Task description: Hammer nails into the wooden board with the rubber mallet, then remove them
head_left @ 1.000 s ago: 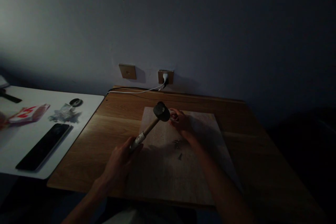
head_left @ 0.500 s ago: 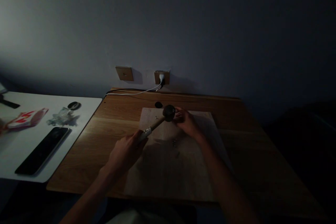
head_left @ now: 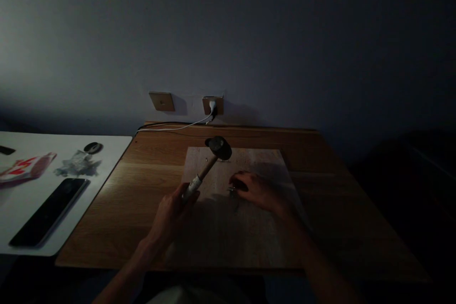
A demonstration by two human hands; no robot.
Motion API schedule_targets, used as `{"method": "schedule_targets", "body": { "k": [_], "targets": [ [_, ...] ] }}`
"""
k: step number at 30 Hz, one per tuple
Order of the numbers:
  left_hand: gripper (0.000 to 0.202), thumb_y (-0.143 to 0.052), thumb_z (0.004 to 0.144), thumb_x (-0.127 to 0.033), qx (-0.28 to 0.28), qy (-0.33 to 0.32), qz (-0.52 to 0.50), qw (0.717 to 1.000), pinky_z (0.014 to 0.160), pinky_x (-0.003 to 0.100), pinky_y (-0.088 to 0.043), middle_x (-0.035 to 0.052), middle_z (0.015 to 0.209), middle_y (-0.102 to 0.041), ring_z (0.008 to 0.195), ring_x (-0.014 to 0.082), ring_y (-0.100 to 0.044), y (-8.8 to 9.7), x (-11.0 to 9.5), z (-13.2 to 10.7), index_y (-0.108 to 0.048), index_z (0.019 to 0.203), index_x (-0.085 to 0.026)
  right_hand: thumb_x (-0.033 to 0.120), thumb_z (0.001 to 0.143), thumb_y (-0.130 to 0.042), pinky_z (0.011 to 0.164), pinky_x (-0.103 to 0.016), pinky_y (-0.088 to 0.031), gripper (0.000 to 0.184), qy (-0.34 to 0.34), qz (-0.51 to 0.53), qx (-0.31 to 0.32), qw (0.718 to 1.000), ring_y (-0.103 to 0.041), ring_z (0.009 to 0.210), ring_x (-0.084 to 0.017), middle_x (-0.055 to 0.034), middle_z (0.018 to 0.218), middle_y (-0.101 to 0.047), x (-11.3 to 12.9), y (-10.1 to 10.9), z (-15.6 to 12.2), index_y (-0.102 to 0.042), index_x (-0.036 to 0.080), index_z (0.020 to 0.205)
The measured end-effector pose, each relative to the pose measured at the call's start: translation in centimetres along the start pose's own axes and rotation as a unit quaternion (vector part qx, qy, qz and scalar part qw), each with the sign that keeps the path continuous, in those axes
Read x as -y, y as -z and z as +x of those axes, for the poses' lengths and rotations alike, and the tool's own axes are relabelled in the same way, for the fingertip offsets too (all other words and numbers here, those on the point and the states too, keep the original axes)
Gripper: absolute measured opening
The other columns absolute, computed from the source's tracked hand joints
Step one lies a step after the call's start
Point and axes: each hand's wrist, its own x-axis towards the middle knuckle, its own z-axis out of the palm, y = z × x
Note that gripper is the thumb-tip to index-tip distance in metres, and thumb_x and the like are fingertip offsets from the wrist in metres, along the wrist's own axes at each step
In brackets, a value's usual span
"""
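A mallet with a dark round head (head_left: 220,147) and a wooden handle wrapped in white at the grip is held up over the board by my left hand (head_left: 173,206). Its fingers wrap the white grip. My right hand (head_left: 254,189) is low over the middle of the pale wooden board (head_left: 228,242), its fingers curled in at a few small metal pieces (head_left: 231,190), perhaps nails. Dim light hides what the fingertips hold. Near the board's far edge are more small shiny pieces (head_left: 206,159), partly behind the mallet head.
The board lies on a brown wooden table (head_left: 121,209) against the wall. Cables run from a wall socket (head_left: 213,105). On the white table (head_left: 98,194) at left are a phone (head_left: 50,211), a crumpled clear bag (head_left: 78,164), a red-and-white packet (head_left: 28,168) and a dark round object (head_left: 93,147).
My right hand has come back from beside the mallet head near the board's far edge to the small metal pieces at its middle. The mallet remains raised in my left hand, slightly shifted.
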Motion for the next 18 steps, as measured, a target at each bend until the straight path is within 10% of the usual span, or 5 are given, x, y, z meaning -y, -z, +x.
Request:
{"method": "schedule_targets", "body": {
  "k": [8, 18],
  "targets": [
    [0.034, -0.049, 0.092, -0.051, -0.033, 0.025, -0.034, 0.999, 0.052, 0.021, -0.033, -0.0027, 0.063, -0.057, 0.056, 0.0142, -0.055, -0.9, 0.1, -0.2, -0.063, 0.093, -0.020, 0.006, 0.071, -0.058, 0.074, -0.028, -0.053, 0.038, -0.017, 0.014, -0.205, 0.979, -0.066, 0.075, -0.016, -0.0012, 0.085, -0.069, -1.6, 1.3, 4.2, -0.070, 0.021, 0.104],
    [0.032, -0.047, 0.094, -0.048, -0.044, 0.023, -0.023, 0.998, 0.053, 0.022, -0.033, -0.0012, 0.066, -0.060, 0.056, 0.0146, -0.055, -1.2, 0.3, -0.5, -0.062, 0.099, -0.020, 0.006, 0.073, -0.058, 0.075, -0.029, -0.053, 0.040, 0.022, 0.023, -0.197, 0.980, -0.068, 0.076, -0.016, -0.0023, 0.089, -0.073, -3.2, -0.8, 7.2, -0.067, 0.022, 0.109]
  ]
}}
